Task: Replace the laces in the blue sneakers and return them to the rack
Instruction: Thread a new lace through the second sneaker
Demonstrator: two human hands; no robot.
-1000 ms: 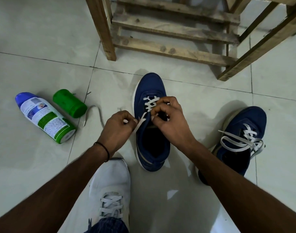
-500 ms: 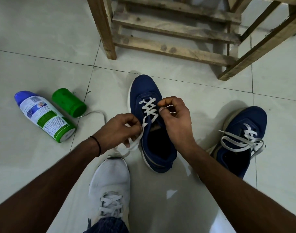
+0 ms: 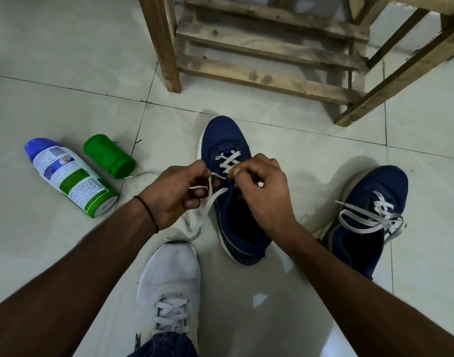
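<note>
A blue sneaker (image 3: 222, 136) lies on the tiled floor in the middle, toe pointing away from me, with a white lace (image 3: 227, 161) crossed through its front eyelets. My left hand (image 3: 174, 189) pinches a free end of that lace at the shoe's left side, and loose lace trails down to the floor below it. My right hand (image 3: 262, 191) holds the lace at the eyelets on the shoe's right side. A second blue sneaker (image 3: 370, 191) with loose white laces lies to the right. The wooden rack (image 3: 269, 60) stands beyond the shoes.
A white spray can with a blue top (image 3: 69, 176) and a green cap (image 3: 108, 155) lie on the floor at the left. A lace end runs toward the cap. My own foot in a white sneaker (image 3: 169, 279) is planted just below the hands.
My left hand rose from beside the shoe's left side up to the eyelets, bringing the lace end with it. My right hand stayed at the eyelets. The shoe barely shifted.
</note>
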